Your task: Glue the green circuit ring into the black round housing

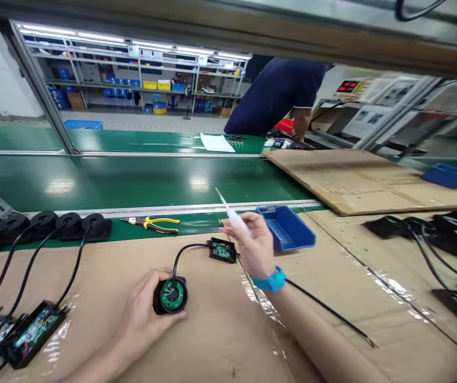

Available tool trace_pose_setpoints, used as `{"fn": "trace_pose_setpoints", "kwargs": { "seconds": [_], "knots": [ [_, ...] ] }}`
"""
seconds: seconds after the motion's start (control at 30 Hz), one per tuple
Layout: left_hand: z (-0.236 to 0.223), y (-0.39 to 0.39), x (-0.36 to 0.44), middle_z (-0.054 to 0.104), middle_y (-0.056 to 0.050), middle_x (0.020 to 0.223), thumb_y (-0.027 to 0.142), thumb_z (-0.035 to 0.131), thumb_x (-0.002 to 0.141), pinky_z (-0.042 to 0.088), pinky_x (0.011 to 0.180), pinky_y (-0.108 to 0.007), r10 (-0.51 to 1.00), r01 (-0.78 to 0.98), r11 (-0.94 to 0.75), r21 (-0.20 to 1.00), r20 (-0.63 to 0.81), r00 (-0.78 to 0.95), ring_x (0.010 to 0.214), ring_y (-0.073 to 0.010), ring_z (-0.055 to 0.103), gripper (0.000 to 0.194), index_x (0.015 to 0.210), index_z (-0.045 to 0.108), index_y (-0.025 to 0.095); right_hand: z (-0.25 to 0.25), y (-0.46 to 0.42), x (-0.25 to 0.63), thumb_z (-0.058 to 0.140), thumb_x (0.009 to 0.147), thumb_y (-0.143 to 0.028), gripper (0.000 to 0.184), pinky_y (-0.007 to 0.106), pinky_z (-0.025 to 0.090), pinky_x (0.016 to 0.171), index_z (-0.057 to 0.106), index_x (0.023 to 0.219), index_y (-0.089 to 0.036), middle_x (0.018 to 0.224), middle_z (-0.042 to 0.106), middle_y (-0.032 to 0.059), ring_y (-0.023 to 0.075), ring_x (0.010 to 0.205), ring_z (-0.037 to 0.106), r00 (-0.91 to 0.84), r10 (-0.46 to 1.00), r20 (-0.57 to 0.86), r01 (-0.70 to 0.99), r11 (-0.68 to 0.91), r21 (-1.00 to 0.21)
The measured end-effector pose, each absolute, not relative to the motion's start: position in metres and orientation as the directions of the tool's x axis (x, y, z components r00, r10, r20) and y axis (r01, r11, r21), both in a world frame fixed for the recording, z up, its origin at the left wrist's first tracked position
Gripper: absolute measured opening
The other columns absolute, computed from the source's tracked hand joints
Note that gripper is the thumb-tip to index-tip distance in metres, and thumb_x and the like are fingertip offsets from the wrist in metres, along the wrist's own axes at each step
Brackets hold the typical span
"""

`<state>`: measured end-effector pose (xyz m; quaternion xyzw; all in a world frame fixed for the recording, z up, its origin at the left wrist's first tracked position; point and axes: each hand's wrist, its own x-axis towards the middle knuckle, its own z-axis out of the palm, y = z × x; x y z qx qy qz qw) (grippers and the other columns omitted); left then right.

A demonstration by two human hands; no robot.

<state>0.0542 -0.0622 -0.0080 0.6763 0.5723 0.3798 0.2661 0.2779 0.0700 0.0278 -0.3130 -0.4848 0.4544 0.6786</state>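
Observation:
My left hand (142,314) is wrapped round a round black housing (170,296) with a green circuit board inside, resting on the cardboard-covered bench. A black cable runs from it to a small open black box with a green board (222,249). My right hand (252,244), with a blue wrist strap (270,281), is raised above that box and grips a white tube with a thin nozzle (230,211) pointing up and to the left.
A row of similar black units with cables (40,226) lies at the left, with more at the right (439,229). Yellow-handled pliers (154,224) and a blue tray (288,227) sit by the green conveyor (132,181). A person in a dark blue shirt (276,96) works across it.

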Motion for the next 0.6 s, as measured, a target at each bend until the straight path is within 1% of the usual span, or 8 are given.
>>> {"fn": "trace_pose_setpoints", "kwargs": {
  "seconds": [0.07, 0.13, 0.27, 0.33, 0.4, 0.47, 0.53, 0.6],
  "knots": [
    [-0.007, -0.058, 0.049, 0.058, -0.005, 0.113, 0.03, 0.075, 0.07, 0.048, 0.088, -0.041, 0.986, 0.63, -0.138, 0.764, 0.163, 0.018, 0.105, -0.0265, 0.057, 0.046, 0.105, 0.046, 0.025, 0.019, 0.096, 0.275, 0.076, 0.07, -0.032, 0.037, 0.037, 0.055, 0.083, 0.055, 0.098, -0.021, 0.094, 0.061, 0.0011, 0.0183, 0.09, 0.064, 0.057, 0.938, 0.341, -0.249, 0.344, -0.905],
    [-0.007, -0.057, 0.045, 0.058, -0.006, 0.112, 0.031, 0.073, 0.072, 0.049, 0.088, -0.042, 0.991, 0.646, -0.114, 0.754, 0.134, 0.019, 0.104, -0.027, 0.057, 0.046, 0.108, 0.045, 0.025, 0.008, 0.122, 0.268, 0.075, 0.067, -0.036, 0.04, 0.037, 0.052, 0.087, 0.057, 0.098, -0.018, 0.094, 0.062, 0.0032, 0.0178, 0.089, 0.062, 0.012, 0.948, 0.318, -0.16, 0.316, -0.935],
    [-0.006, -0.059, 0.038, 0.055, -0.007, 0.125, 0.033, 0.063, 0.081, 0.044, 0.1, -0.039, 0.976, 0.518, -0.216, 0.828, 0.17, 0.135, 0.116, -0.0245, 0.052, 0.047, 0.122, 0.042, 0.026, -0.014, 0.17, 0.25, 0.077, 0.057, -0.039, 0.042, 0.036, 0.052, 0.078, 0.057, 0.087, -0.017, 0.083, 0.063, 0.0028, 0.017, 0.078, 0.061, -0.003, 0.956, 0.293, -0.072, 0.292, -0.954],
    [-0.006, -0.059, 0.036, 0.056, -0.007, 0.125, 0.035, 0.061, 0.081, 0.044, 0.101, -0.038, 0.979, 0.489, -0.199, 0.849, 0.154, 0.13, 0.117, -0.0245, 0.053, 0.046, 0.122, 0.044, 0.025, -0.023, 0.186, 0.243, 0.077, 0.054, -0.038, 0.041, 0.034, 0.053, 0.073, 0.054, 0.082, -0.018, 0.077, 0.061, 0.0011, 0.0163, 0.073, 0.06, -0.006, 0.959, 0.284, -0.033, 0.284, -0.958],
    [-0.007, -0.057, 0.036, 0.059, -0.008, 0.122, 0.039, 0.064, 0.078, 0.046, 0.099, -0.04, 0.985, 0.519, -0.17, 0.838, 0.146, 0.087, 0.115, -0.0266, 0.055, 0.047, 0.119, 0.048, 0.024, -0.03, 0.195, 0.239, 0.075, 0.055, -0.035, 0.037, 0.032, 0.053, 0.069, 0.051, 0.079, -0.019, 0.075, 0.059, -0.0004, 0.0156, 0.071, 0.06, -0.005, 0.96, 0.279, 0.009, 0.279, -0.96],
    [-0.01, -0.054, 0.036, 0.06, -0.009, 0.121, 0.043, 0.066, 0.075, 0.048, 0.097, -0.043, 0.983, 0.561, -0.174, 0.809, 0.174, 0.054, 0.113, -0.0289, 0.057, 0.049, 0.118, 0.05, 0.024, -0.035, 0.199, 0.238, 0.071, 0.06, -0.03, 0.032, 0.03, 0.053, 0.067, 0.049, 0.08, -0.019, 0.075, 0.058, -0.0012, 0.0147, 0.07, 0.06, -0.002, 0.962, 0.274, 0.053, 0.274, -0.96],
    [-0.016, -0.05, 0.033, 0.061, -0.009, 0.121, 0.047, 0.066, 0.074, 0.05, 0.095, -0.044, 0.975, 0.59, -0.201, 0.782, 0.22, 0.04, 0.112, -0.03, 0.058, 0.052, 0.118, 0.051, 0.023, -0.037, 0.2, 0.239, 0.067, 0.065, -0.023, 0.029, 0.029, 0.053, 0.066, 0.048, 0.085, -0.019, 0.079, 0.057, -0.0014, 0.0138, 0.07, 0.061, -0.001, 0.963, 0.27, 0.104, 0.269, -0.958],
    [-0.023, -0.045, 0.029, 0.061, -0.009, 0.121, 0.049, 0.067, 0.074, 0.052, 0.093, -0.042, 0.964, 0.605, -0.232, 0.762, 0.262, 0.04, 0.112, -0.0299, 0.058, 0.053, 0.118, 0.052, 0.024, -0.036, 0.202, 0.239, 0.064, 0.066, -0.015, 0.031, 0.029, 0.053, 0.067, 0.048, 0.093, -0.018, 0.083, 0.058, -0.0011, 0.0136, 0.071, 0.061, -0.007, 0.963, 0.269, 0.168, 0.267, -0.949]
  ]
}}
